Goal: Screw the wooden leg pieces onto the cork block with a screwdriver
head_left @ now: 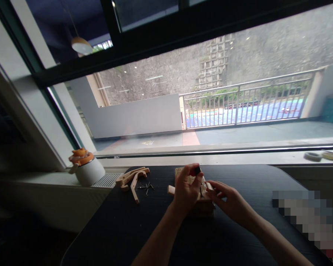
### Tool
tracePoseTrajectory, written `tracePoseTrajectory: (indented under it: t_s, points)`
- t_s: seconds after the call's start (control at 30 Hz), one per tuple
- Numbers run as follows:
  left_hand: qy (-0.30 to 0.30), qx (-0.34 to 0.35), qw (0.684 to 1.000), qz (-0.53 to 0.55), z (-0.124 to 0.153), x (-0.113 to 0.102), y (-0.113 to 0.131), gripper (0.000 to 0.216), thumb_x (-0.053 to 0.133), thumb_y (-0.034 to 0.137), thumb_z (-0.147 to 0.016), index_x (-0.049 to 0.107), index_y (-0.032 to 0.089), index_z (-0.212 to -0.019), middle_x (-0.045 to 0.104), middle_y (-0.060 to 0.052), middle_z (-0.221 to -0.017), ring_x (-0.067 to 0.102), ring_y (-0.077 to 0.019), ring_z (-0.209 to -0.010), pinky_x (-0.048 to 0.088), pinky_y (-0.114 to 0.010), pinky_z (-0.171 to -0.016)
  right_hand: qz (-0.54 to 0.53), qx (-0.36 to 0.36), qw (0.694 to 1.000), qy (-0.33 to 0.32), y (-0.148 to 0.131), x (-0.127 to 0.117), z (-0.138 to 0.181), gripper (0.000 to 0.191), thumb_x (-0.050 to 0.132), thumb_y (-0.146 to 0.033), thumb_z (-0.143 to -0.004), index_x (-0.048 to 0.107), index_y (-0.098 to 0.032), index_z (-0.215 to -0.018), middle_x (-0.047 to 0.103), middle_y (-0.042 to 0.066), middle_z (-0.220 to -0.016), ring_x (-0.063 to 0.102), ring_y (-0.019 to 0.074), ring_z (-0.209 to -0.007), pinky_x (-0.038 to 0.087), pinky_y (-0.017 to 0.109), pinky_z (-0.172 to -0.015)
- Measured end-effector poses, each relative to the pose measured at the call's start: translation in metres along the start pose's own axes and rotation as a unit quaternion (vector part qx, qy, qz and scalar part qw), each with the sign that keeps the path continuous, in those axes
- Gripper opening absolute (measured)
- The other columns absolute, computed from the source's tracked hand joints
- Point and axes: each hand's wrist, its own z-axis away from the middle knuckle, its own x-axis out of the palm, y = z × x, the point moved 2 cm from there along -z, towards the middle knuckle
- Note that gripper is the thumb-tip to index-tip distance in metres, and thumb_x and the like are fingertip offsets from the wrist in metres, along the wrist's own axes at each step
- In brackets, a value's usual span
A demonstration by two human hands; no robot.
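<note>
My left hand [186,187] is closed round a small black-handled tool [197,171], held upright over a light wooden assembly [202,205] on the black table [127,229]. My right hand [226,199] grips the right side of that wooden assembly, fingers pinched on a small wooden part. The lower part of the assembly is hidden behind both hands.
Loose curved wooden pieces [131,179] lie to the left, with several small dark screws [145,186] beside them. A white pot with an orange lid [86,166] stands on the sill at left. Rolls of tape [313,156] rest on the ledge at right. A window runs behind the table.
</note>
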Motion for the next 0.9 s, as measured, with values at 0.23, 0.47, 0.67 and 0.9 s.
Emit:
tracePoseTrajectory:
  t_s: [0.23, 0.47, 0.67, 0.9]
  points:
    - [0.021, 0.002, 1.0, -0.008, 0.0, 0.0, -0.006, 0.026, 0.064, 0.026, -0.081, 0.059, 0.021, -0.106, 0.063, -0.004, -0.092, 0.06, -0.0162, -0.085, 0.049, -0.03, -0.081, 0.038, -0.002, 0.999, 0.002, 0.002, 0.001, 0.001, 0.034, 0.049, -0.034, -0.089, 0.058, -0.019, -0.119, 0.065, 0.005, -0.095, 0.059, 0.0153, -0.069, 0.05, 0.029, -0.064]
    - [0.024, 0.016, 1.0, -0.004, -0.001, 0.004, -0.002, 0.024, 0.061, 0.021, -0.082, 0.06, 0.023, -0.105, 0.06, -0.003, -0.093, 0.058, -0.015, -0.085, 0.048, -0.029, -0.082, 0.062, -0.001, 0.998, 0.008, -0.002, -0.001, 0.002, 0.033, 0.05, -0.032, -0.088, 0.06, -0.019, -0.116, 0.064, 0.002, -0.082, 0.056, 0.014, -0.062, 0.048, 0.028, -0.06]
    - [0.007, 0.004, 0.999, 0.052, 0.0, 0.008, 0.002, 0.026, 0.059, 0.018, -0.083, 0.061, 0.021, -0.109, 0.059, -0.005, -0.095, 0.059, -0.0152, -0.086, 0.049, -0.028, -0.081, 0.066, -0.004, 0.998, 0.014, -0.005, -0.003, 0.002, 0.033, 0.05, -0.032, -0.088, 0.06, -0.019, -0.116, 0.065, 0.003, -0.082, 0.055, 0.0148, -0.062, 0.048, 0.029, -0.06]
    - [-0.006, -0.063, 0.989, 0.131, 0.003, 0.015, 0.002, 0.026, 0.058, 0.02, -0.084, 0.062, 0.02, -0.11, 0.063, -0.005, -0.092, 0.061, -0.0135, -0.082, 0.05, -0.024, -0.074, 0.061, -0.004, 0.998, 0.005, -0.006, -0.003, 0.002, 0.032, 0.05, -0.03, -0.087, 0.06, -0.019, -0.115, 0.065, 0.003, -0.082, 0.056, 0.0147, -0.062, 0.047, 0.028, -0.059]
